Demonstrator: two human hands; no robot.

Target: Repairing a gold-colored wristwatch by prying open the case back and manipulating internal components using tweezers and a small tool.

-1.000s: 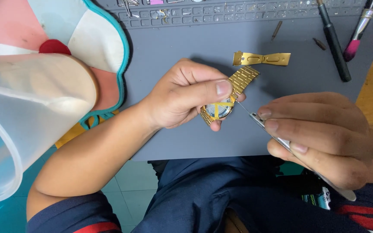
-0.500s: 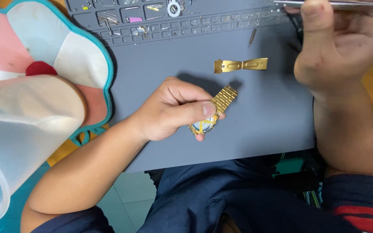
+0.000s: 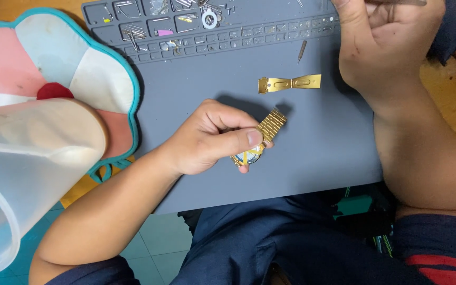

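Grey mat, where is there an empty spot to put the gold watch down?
The grey mat is bare left of the gold clasp piece, between the parts tray and the left hand. Another bare patch lies right of the gold watch, toward the right forearm. The tray compartments are crowded with small parts.

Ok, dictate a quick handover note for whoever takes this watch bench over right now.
Left hand: pinching the gold watch by its case, one bracelet half sticking out over the grey mat.
Right hand: raised at the mat's far edge, gripping a thin metal tool.
Loose gold clasp piece lies flat on the mat, apart from the watch.
Done: clasp piece is off the bracelet.
Left: it is not yet rejoined; small parts sit in the tray slots.
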